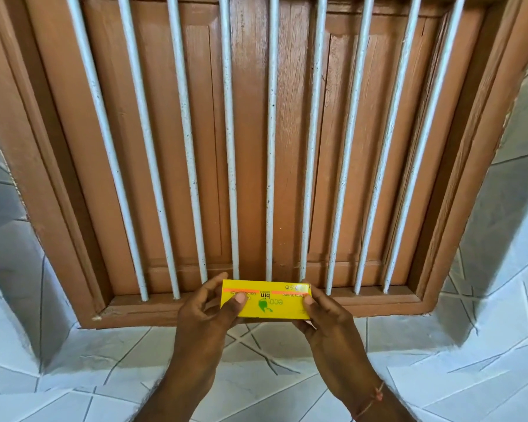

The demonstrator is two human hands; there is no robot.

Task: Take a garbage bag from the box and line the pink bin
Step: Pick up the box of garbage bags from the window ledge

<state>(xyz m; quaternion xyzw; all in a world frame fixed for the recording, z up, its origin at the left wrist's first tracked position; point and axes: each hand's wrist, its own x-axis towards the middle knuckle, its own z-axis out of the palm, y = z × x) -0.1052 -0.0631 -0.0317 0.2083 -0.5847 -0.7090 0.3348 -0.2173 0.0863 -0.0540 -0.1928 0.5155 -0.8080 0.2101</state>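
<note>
Gripping yellow box (267,300) from both ends: left hand (208,312) with thumb pressed on printed front face, fingers curled behind left end; right hand (325,315) with thumb on right edge, fingers wrapped under. Box held level, print upside down, flaps closed, just in front of brown shuttered window (256,132), below lower ends of white bars (230,147). Thin red thread (374,402) on right wrist. Pink bin out of view.

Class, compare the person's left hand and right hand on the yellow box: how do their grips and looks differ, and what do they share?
The left hand grips the yellow box's left end; the right hand grips its right end. The right wrist bears a thin red thread; the left wrist is bare. Both press a thumb on the box's printed face.
</note>
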